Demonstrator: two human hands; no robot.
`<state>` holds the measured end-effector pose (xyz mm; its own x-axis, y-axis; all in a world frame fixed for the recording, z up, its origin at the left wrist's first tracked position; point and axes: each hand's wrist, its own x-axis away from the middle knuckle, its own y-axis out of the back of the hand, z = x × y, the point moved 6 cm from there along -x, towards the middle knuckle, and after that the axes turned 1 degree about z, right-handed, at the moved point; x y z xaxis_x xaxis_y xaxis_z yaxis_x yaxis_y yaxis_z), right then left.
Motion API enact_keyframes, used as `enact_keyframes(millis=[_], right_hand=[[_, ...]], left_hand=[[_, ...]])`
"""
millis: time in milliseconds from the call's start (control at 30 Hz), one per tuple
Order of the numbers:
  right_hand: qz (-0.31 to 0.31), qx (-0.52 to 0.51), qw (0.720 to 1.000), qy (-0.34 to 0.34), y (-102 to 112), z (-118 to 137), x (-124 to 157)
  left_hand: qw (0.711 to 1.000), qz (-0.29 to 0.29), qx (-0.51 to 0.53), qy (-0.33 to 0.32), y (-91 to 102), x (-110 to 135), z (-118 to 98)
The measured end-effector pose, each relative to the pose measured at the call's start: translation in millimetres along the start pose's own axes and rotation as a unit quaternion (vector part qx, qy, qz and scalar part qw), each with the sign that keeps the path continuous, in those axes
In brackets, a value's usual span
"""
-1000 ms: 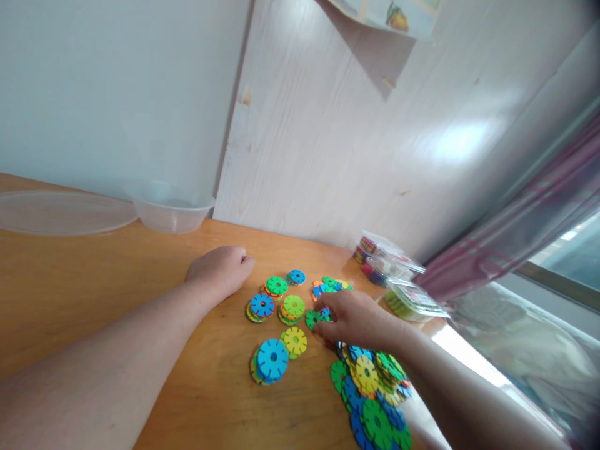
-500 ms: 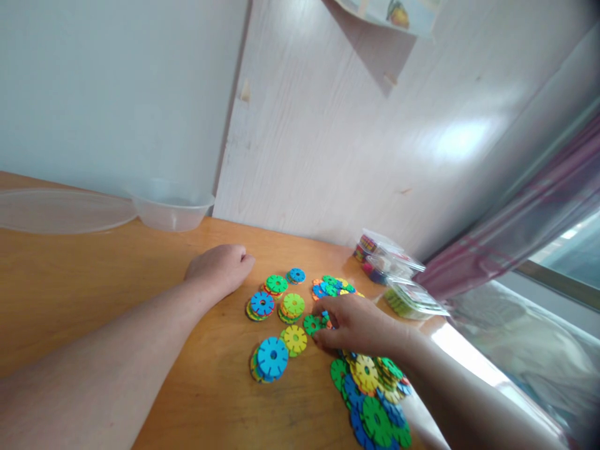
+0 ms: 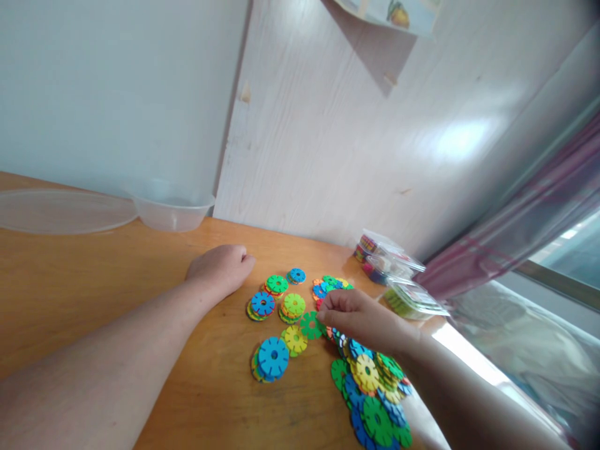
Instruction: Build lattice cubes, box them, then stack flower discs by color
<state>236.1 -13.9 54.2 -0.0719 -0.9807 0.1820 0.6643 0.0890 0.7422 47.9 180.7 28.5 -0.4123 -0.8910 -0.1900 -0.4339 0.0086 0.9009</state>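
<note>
My right hand (image 3: 363, 320) pinches a green notched disc (image 3: 310, 325) by its edge, lifted just off the wooden table (image 3: 94, 294). Beside it lie small stacks of coloured discs: a blue-topped stack (image 3: 272, 358), a yellow-topped one (image 3: 295, 339), a light green one (image 3: 293, 305) and a blue one with a red rim (image 3: 262, 304). A loose heap of discs (image 3: 375, 400) spreads under my right wrist. My left hand (image 3: 220, 269) rests as a loose fist on the table, left of the stacks, holding nothing.
A clear plastic bowl (image 3: 172, 209) and a clear lid (image 3: 60, 211) sit at the table's far left by the wall. Clear packets of small pieces (image 3: 398, 281) lie at the right edge, near a pink curtain (image 3: 515, 237) and window.
My right hand has raised the green disc from the table and shifted it slightly left. My left hand has stayed put.
</note>
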Motion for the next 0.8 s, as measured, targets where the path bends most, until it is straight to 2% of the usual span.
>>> enact_keyframes(millis=[233, 333, 467, 667, 800], right_hand=[[0.045, -0.003, 0.998, -0.050, -21.5, -2.6, -2.2], [0.041, 0.031, 0.998, -0.037, -20.9, 0.6, -1.0], [0.067, 0.054, 0.996, -0.019, -23.7, 4.8, 1.0], [0.070, 0.066, 0.995, -0.001, -27.0, 9.7, 2.3], [0.038, 0.120, 0.992, -0.018, -23.8, 12.6, 7.9]], left_hand=[[1.000, -0.003, -0.003, -0.004, -0.9, -1.2, 0.7], [1.000, -0.001, -0.001, -0.004, -0.7, -0.9, 0.4], [1.000, -0.001, -0.003, -0.003, -0.3, -0.6, -0.6], [1.000, 0.000, 0.008, -0.002, -0.6, -0.3, -0.1], [1.000, 0.000, 0.008, -0.003, -0.7, -0.1, 1.0]])
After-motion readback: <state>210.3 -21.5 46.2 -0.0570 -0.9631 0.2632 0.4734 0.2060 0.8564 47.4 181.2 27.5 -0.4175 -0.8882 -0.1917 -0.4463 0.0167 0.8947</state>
